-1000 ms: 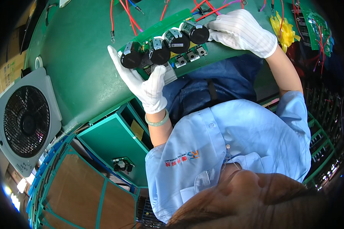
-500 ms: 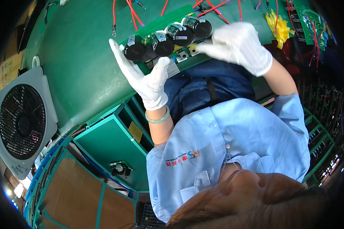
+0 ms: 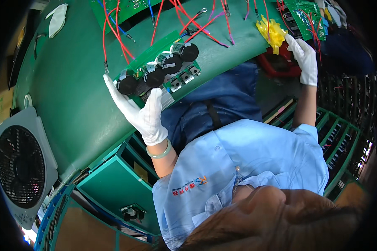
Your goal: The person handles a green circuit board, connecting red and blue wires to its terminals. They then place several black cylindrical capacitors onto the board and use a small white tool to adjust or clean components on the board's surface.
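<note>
My left hand (image 3: 140, 115), in a white glove, grips the left end of a green circuit board (image 3: 192, 73), thumb on the near side and fingers along the far side. Several large black cylindrical capacitors (image 3: 170, 63) stand in a row on that board. Small square parts and a silver metal heatsink (image 3: 166, 97) lie along its near edge. Out to the right, my white-gloved right hand (image 3: 303, 56) has its fingertips closed at the edge of a bunch of yellow tape strips (image 3: 272, 32). How much tape they hold is hard to make out.
Red wires with ring terminals (image 3: 155, 25) hang over the far side of the green bench (image 3: 77, 96). Another green board (image 3: 132, 12) lies behind them. A grey fan (image 3: 23, 154) stands at left, a loose white glove (image 3: 58, 20) far left. A red object (image 3: 276, 62) sits under the tape.
My right hand has left the board's near edge and moved right to the yellow tape strips. A yellow piece seen on the board is no longer there. My left hand keeps its hold.
</note>
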{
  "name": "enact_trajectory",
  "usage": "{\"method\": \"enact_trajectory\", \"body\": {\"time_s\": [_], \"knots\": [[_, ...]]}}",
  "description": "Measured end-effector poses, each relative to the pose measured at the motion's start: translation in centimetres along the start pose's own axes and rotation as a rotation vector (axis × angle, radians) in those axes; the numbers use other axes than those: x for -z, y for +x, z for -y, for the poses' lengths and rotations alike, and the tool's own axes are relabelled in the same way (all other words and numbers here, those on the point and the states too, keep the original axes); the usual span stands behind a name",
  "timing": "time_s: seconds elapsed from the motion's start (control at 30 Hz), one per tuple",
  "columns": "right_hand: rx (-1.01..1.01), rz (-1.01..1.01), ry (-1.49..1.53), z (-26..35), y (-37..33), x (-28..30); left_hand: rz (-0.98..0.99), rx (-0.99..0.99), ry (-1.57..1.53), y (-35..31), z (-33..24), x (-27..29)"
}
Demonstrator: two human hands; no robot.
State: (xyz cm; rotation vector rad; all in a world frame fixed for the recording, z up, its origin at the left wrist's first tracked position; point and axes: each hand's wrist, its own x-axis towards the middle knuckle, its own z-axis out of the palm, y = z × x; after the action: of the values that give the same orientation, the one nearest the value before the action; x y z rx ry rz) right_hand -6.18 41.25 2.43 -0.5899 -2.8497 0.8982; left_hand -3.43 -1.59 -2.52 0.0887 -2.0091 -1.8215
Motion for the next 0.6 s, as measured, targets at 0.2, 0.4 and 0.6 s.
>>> {"method": "enact_trajectory", "body": {"time_s": [0.2, 0.4, 0.6], "knots": [[-0.133, 0.175, -0.293, -5.8, 3.6, -1.7, 0.010, 0.036, -0.009, 0.2, 0.6, 0.2], [-0.037, 0.008, -0.278, -5.0, 1.8, 0.3, -0.003, 0.048, 0.019, 0.1, 0.1, 0.4], [0.186, 0.131, 0.539, 2.4, -4.5, -4.0, 0.002, 0.124, 0.002, 0.4, 0.7, 0.8]]}}
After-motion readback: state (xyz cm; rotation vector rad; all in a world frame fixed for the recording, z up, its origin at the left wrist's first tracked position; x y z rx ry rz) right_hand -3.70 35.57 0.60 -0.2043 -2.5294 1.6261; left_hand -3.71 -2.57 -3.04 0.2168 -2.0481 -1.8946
